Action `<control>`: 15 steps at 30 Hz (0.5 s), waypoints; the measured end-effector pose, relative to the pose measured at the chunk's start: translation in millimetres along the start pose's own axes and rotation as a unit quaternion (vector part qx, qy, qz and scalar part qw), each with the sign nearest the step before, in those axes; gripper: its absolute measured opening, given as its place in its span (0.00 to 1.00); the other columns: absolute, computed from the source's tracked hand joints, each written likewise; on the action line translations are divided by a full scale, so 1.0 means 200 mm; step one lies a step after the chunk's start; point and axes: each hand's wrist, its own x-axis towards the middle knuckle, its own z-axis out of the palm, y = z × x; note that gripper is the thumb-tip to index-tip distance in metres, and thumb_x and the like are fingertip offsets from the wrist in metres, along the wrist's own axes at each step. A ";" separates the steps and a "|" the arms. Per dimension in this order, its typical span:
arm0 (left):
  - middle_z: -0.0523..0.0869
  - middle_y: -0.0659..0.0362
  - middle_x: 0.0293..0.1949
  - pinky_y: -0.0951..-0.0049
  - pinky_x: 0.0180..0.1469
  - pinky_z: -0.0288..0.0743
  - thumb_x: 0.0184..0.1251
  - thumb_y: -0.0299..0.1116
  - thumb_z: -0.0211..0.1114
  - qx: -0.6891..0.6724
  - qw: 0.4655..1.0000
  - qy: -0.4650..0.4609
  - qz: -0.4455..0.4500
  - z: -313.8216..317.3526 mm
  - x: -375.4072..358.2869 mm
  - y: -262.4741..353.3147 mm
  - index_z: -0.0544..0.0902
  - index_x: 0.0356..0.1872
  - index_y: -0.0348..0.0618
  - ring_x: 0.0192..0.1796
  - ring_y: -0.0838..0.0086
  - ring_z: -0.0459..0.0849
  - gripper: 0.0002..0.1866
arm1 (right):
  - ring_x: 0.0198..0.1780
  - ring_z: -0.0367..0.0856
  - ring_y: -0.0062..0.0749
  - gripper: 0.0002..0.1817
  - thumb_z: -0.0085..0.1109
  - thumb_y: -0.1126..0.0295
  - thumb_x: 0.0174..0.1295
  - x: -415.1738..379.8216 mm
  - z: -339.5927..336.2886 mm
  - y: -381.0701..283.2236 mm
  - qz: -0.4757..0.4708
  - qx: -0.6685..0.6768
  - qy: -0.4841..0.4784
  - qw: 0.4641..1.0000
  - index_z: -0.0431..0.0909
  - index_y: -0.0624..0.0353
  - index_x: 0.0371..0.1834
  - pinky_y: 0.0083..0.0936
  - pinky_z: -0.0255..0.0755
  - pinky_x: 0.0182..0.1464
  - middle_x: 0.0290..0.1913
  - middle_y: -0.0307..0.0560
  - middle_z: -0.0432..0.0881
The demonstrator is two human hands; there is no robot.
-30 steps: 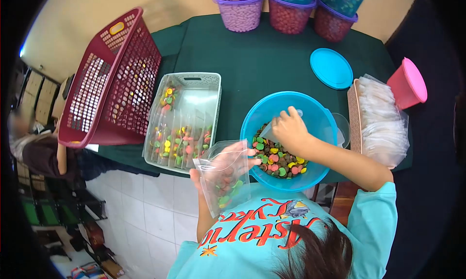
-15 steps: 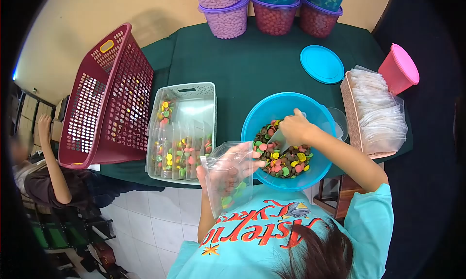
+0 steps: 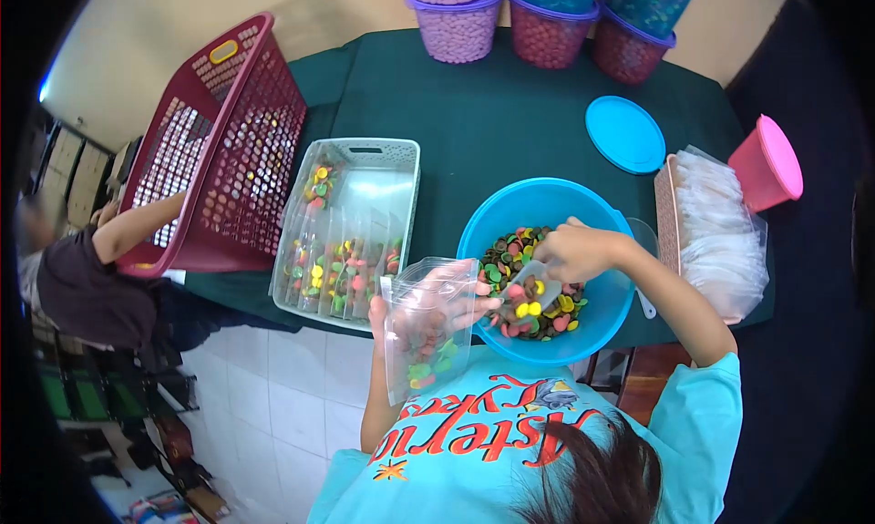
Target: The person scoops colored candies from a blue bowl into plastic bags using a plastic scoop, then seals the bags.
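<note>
My left hand (image 3: 442,296) grips a clear plastic pouch (image 3: 406,314), partly filled with brown, green and red candy discs, beside the blue tub's left rim. Over the heap, my right hand (image 3: 579,251) closes round the handle of a translucent scoop (image 3: 550,292). The scoop carries several pink, yellow and brown discs and tilts toward the pouch. Below it, coloured candy discs (image 3: 567,319) lie in the round blue tub (image 3: 615,296). The fingers of my right hand partly hide the scoop's handle.
To the left, a pale grey basket (image 3: 392,173) holds several filled pouches, and a maroon basket (image 3: 246,150) stands beyond it. Empty pouches (image 3: 715,223) fill a pink tray at right. Lidded tubs (image 3: 460,36) line the back. A person's arm (image 3: 141,228) reaches into the maroon basket.
My right hand has raised the scoop from the heap, now loaded with discs, and turned it toward the pouch. The other person's arm has lowered into the maroon basket. The view has shifted slightly.
</note>
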 end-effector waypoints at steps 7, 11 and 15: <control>0.62 0.39 0.56 0.52 0.61 0.57 0.38 0.80 0.41 -0.116 0.988 -0.057 0.088 0.03 0.00 0.04 0.50 0.61 0.31 0.57 0.45 0.66 0.61 | 0.33 0.76 0.45 0.14 0.53 0.66 0.50 -0.15 -0.06 0.03 -0.071 -0.006 0.038 0.997 0.76 0.63 0.38 0.36 0.61 0.45 0.28 0.56 0.79; 0.61 0.38 0.57 0.53 0.62 0.57 0.39 0.80 0.40 -0.172 0.969 -0.114 0.132 0.06 0.03 0.09 0.50 0.61 0.30 0.57 0.44 0.65 0.60 | 0.33 0.76 0.45 0.14 0.53 0.66 0.51 -0.21 -0.17 0.02 -0.045 -0.005 0.063 0.997 0.76 0.62 0.38 0.34 0.63 0.42 0.28 0.54 0.79; 0.59 0.36 0.59 0.44 0.58 0.57 0.42 0.79 0.39 -0.141 0.974 -0.075 0.163 0.22 0.09 0.15 0.51 0.60 0.27 0.57 0.44 0.65 0.59 | 0.27 0.76 0.40 0.10 0.53 0.69 0.51 -0.31 -0.32 0.07 -0.094 0.030 0.125 0.987 0.76 0.65 0.33 0.29 0.66 0.34 0.23 0.54 0.77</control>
